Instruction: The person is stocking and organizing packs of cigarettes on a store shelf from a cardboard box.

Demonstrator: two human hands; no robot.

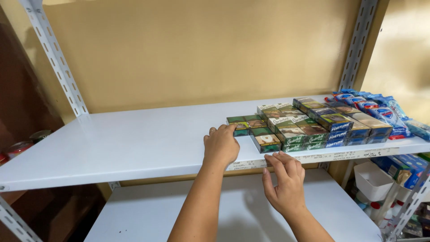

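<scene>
A block of small green and blue packs point(309, 123) lies flat on a white metal shelf point(134, 139), toward its right end. My left hand point(220, 144) rests on the shelf, fingertips touching the leftmost green pack point(238, 124). My right hand point(285, 181) hovers at the shelf's front edge, fingers spread, just below a single green pack point(266, 140) near the edge. Neither hand holds anything.
Blue and white sachets point(380, 110) lie at the shelf's far right. A lower white shelf point(148, 210) sits underneath. Perforated uprights point(53, 54) frame the rack. A white tub point(371, 179) and blue boxes point(403, 168) stand at the lower right, jars point(18, 148) at the left.
</scene>
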